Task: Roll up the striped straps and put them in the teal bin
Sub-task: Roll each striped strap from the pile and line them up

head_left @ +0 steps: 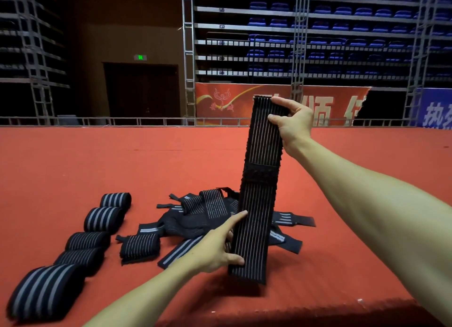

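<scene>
A long black strap with thin grey stripes point(259, 179) is held stretched upright above the red table. My right hand point(293, 126) grips its top end, thumb and fingers curled over the edge. Near its bottom end my left hand point(217, 248) pinches the left edge. A dark fuzzy band crosses the strap at mid-length. Behind it lies a loose pile of unrolled striped straps point(195, 219). Several rolled straps point(97, 228) lie in a diagonal row at the left. No teal bin is in view.
The red carpeted table point(97, 160) stretches far back to a metal rail point(122, 121). Its front edge runs along the bottom right. Beyond are scaffold towers, blue seating and a red banner.
</scene>
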Motion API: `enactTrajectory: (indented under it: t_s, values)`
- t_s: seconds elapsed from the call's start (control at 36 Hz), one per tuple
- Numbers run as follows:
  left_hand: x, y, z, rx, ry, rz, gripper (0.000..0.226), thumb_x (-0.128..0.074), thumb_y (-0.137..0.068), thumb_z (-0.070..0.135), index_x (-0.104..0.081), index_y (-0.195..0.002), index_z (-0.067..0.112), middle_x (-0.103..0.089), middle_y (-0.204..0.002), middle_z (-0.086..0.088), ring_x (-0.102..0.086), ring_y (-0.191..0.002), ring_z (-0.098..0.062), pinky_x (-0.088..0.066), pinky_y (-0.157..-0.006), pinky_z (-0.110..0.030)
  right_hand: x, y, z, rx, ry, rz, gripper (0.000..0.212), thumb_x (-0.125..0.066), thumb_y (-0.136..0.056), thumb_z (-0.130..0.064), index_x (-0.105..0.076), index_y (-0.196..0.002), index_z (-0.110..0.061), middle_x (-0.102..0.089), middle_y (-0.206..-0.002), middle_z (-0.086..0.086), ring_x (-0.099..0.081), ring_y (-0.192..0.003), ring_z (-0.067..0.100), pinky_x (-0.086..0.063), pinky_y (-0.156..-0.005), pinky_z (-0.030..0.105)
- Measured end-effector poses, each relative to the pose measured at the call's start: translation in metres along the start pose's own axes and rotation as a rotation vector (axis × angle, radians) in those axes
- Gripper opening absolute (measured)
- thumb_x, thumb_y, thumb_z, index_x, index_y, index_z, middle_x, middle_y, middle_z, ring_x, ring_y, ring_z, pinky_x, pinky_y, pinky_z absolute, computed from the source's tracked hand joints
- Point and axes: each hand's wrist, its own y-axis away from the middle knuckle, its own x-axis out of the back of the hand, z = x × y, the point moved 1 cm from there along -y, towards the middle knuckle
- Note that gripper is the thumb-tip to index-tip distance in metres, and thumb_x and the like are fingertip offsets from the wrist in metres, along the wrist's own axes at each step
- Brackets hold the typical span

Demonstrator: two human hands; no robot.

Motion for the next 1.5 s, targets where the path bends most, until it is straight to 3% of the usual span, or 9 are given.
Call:
enactTrajectory:
  t_s: [0.14,0.22,0.36,0.61,0.92,1.06,1.11,1.39,1.5]
  values:
    - [-0.008,0.024,0.011,0.096,-0.042,-0.067,0.097,-0.083,-0.077,0.011,-0.026,-0.148,0.045,-0.05,-0.092,0.011,-0.053,-0.07,0.009,-0.044,-0.07,-0.006,-0.009,0.022,0.018,-0.079,0.029,-0.035,0.042,-0.065,-0.081,0.018,-0.074,-0.108,-0.013,-0.069,-0.099,-0.001,-0.071,-0.084,0.017,-0.061,-0.071,0.029]
    - [-0.015,0.03,0.007,0.15,-0.078,-0.094,0.094,-0.084,-0.077,0.014,-0.03,-0.151,0.036,-0.049,-0.093,0.011,-0.053,-0.073,0.002,-0.048,-0.067,-0.012,-0.016,0.034,0.033,-0.133,0.03,-0.052,0.041,-0.064,-0.081,0.018,-0.074,-0.105,-0.013,-0.068,-0.093,-0.004,-0.069,-0.08,0.015,-0.062,-0.071,0.03]
    - [-0.017,0.03,0.002,0.183,-0.41,-0.152,0.074,-0.082,-0.078,0.038,-0.049,-0.142,0.025,-0.061,-0.118,-0.004,-0.058,-0.112,-0.018,-0.044,-0.095,-0.025,-0.023,0.048,0.055,-0.19,0.024,-0.067,0.037,-0.066,-0.081,0.013,-0.076,-0.085,-0.023,-0.073,-0.096,0.005,-0.071,-0.094,0.027,-0.06,-0.086,0.047]
    - [-0.016,0.016,-0.004,0.149,-0.59,-0.252,0.053,-0.064,-0.09,0.054,-0.061,-0.13,0.019,-0.064,-0.116,-0.009,-0.059,-0.109,-0.025,-0.045,-0.09,-0.031,-0.027,0.072,0.08,-0.281,-0.069,-0.079,0.023,-0.063,-0.087,0.008,-0.075,-0.088,-0.012,-0.072,-0.083,0.007,-0.07,-0.069,0.013,-0.059,-0.065,0.029]
    - [0.014,-0.06,-0.022,0.026,-0.08,0.394,0.015,-0.064,-0.093,0.02,-0.055,-0.103,0.028,-0.055,-0.107,0.002,-0.047,-0.061,-0.002,-0.04,-0.071,-0.024,-0.003,0.104,0.157,-0.367,-0.074,-0.048,0.03,-0.063,-0.086,0.008,-0.077,-0.078,-0.017,-0.075,-0.078,-0.001,-0.069,-0.073,0.012,-0.057,-0.072,0.03]
    - [0.01,-0.1,-0.031,0.005,0.18,0.443,0.035,-0.063,-0.094,0.017,-0.049,-0.125,0.025,-0.06,-0.108,0.013,-0.057,-0.09,0.013,-0.046,-0.088,-0.019,-0.002,0.114,0.19,-0.396,-0.099,-0.096,0.034,-0.064,-0.084,0.011,-0.079,-0.076,-0.019,-0.076,-0.081,0.0,-0.069,-0.079,0.015,-0.055,-0.075,0.026]
    - [0.006,-0.112,-0.04,0.007,0.198,0.481,0.036,-0.063,-0.094,0.015,-0.052,-0.126,0.026,-0.065,-0.112,0.009,-0.06,-0.105,0.0,-0.046,-0.096,-0.024,-0.002,0.116,0.198,-0.392,-0.11,-0.114,0.031,-0.063,-0.084,0.012,-0.078,-0.078,-0.015,-0.076,-0.081,0.0,-0.069,-0.08,0.013,-0.054,-0.074,0.021]
    - [0.003,-0.134,-0.065,0.005,0.414,0.577,0.015,-0.07,-0.088,0.003,-0.072,-0.086,0.018,-0.072,-0.083,0.004,-0.066,-0.077,0.002,-0.049,-0.073,-0.013,0.003,0.097,0.221,-0.269,0.038,-0.277,0.036,-0.069,-0.088,0.002,-0.068,-0.113,-0.024,-0.077,-0.092,0.0,-0.072,-0.083,0.008,-0.058,-0.077,0.024]
    - [0.006,-0.133,-0.073,-0.03,0.418,0.574,0.016,-0.07,-0.088,0.002,-0.072,-0.084,0.018,-0.072,-0.08,0.006,-0.065,-0.075,0.002,-0.049,-0.072,-0.012,0.001,0.09,0.231,-0.242,0.116,-0.302,0.025,-0.072,-0.086,0.001,-0.071,-0.096,-0.021,-0.076,-0.084,-0.003,-0.07,-0.077,0.005,-0.054,-0.072,0.022]
